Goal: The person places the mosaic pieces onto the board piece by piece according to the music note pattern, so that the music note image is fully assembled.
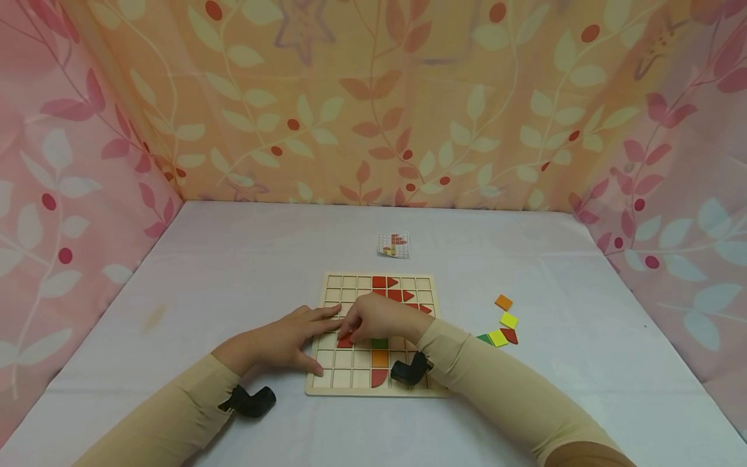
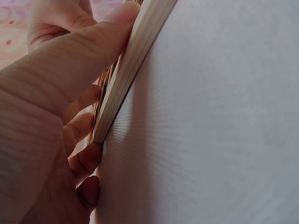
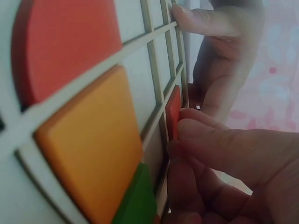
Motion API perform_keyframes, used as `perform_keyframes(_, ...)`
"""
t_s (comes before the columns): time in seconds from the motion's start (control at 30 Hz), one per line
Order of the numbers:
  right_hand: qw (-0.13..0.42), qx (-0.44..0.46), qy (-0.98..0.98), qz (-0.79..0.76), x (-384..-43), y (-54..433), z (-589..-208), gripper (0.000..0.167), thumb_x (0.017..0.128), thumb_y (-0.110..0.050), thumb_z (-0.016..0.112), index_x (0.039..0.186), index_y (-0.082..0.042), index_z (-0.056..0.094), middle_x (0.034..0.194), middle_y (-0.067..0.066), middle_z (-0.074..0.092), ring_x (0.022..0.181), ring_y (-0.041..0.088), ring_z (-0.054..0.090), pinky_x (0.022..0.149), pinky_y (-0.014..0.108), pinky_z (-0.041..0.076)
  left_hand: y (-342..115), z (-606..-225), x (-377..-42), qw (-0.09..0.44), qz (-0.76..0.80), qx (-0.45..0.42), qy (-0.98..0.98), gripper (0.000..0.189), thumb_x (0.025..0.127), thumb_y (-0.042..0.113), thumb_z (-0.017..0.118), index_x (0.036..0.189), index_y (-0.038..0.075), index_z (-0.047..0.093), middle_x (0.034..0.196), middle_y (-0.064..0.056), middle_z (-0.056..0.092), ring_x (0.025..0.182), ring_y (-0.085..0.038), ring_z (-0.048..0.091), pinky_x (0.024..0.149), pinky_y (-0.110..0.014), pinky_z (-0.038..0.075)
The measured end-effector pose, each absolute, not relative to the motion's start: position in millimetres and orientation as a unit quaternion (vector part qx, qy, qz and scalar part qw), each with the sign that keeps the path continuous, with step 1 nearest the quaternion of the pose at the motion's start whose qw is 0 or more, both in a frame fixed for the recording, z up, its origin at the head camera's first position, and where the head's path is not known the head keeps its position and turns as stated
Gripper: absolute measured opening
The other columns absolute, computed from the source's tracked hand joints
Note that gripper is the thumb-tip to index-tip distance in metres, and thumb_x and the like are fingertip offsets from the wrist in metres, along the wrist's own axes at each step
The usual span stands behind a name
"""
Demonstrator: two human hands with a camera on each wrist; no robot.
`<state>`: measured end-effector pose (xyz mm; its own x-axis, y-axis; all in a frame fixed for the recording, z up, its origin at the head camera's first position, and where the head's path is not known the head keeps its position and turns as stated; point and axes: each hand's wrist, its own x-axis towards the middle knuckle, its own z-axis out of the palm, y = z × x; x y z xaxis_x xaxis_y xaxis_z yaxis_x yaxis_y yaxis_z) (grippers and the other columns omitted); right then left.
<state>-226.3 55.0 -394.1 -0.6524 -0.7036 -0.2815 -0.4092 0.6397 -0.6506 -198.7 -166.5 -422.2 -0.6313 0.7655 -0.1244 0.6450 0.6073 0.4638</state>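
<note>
A wooden grid board (image 1: pixel 373 392) lies on the white table. Over its middle-left part, my right hand (image 1: pixel 382 318) pinches a small red tile (image 1: pixel 345 342) at a grid cell; the right wrist view shows fingertips on that red tile (image 3: pixel 173 112). My left hand (image 1: pixel 280 340) rests on the board's left edge, thumb and fingers spread; the thumb (image 2: pixel 88 44) touches the wooden side. In one column sit a green tile (image 1: pixel 380 344), an orange square (image 1: pixel 380 359) and a rounded red tile (image 1: pixel 379 378). Red tiles (image 1: pixel 395 295) fill cells in the upper rows. My right hand hides some middle cells.
Right of the board lie loose tiles: an orange one (image 1: pixel 504 302), two yellow ones (image 1: pixel 509 320), a red one (image 1: pixel 509 336) and a partly hidden green one (image 1: pixel 485 338). A small printed grid card (image 1: pixel 393 245) lies beyond the board. Patterned cloth (image 1: pixel 373 104) encloses the table.
</note>
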Motion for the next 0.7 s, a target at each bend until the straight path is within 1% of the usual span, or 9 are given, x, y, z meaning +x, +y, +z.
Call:
perform_keyframes(0.23, 0.258, -0.334, 0.866, -0.267, -226, 55, -394, 0.02, 0.079, -0.005, 0.069, 0.089, -0.021, 0.076, 0.078, -0.017, 0.068, 0.075, 0.002, 0.053, 0.064, 0.019, 0.042, -167, -424, -199, 0.159, 0.194, 0.397, 0.883, 0.089, 0.071, 0.059, 0.065, 0.144, 0.022, 0.03, 0.152, 0.002, 0.017, 0.114, -0.013, 0.032, 0.095, -0.038, 0.032)
perform_keyframes(0.4, 0.237, -0.34, 0.872, -0.26, -227, 63, -390, 0.018, 0.08, -0.009, 0.068, 0.09, -0.022, 0.075, 0.083, -0.016, 0.065, 0.075, 0.005, 0.051, 0.066, 0.021, 0.043, -166, -424, -199, 0.158, 0.192, 0.397, 0.884, 0.088, 0.071, 0.059, 0.065, 0.144, 0.023, 0.03, 0.152, 0.002, 0.017, 0.114, -0.014, 0.032, 0.095, -0.038, 0.032)
perform_keyframes(0.57, 0.224, -0.324, 0.881, -0.261, -230, 76, -381, 0.014, 0.081, -0.011, 0.067, 0.089, -0.02, 0.074, 0.078, -0.012, 0.063, 0.072, 0.007, 0.052, 0.065, 0.024, 0.044, -165, -422, -197, 0.164, 0.193, 0.394, 0.884, 0.086, 0.071, 0.058, 0.066, 0.143, 0.022, 0.033, 0.152, 0.002, 0.016, 0.116, -0.014, 0.031, 0.095, -0.039, 0.032)
perform_keyframes(0.7, 0.21, -0.316, 0.886, -0.266, -233, 91, -375, 0.011, 0.082, -0.013, 0.068, 0.09, -0.016, 0.074, 0.077, -0.012, 0.063, 0.074, 0.008, 0.054, 0.069, 0.026, 0.045, -164, -421, -197, 0.172, 0.192, 0.385, 0.886, 0.086, 0.071, 0.059, 0.065, 0.143, 0.025, 0.032, 0.152, 0.003, 0.015, 0.117, -0.015, 0.03, 0.095, -0.041, 0.032)
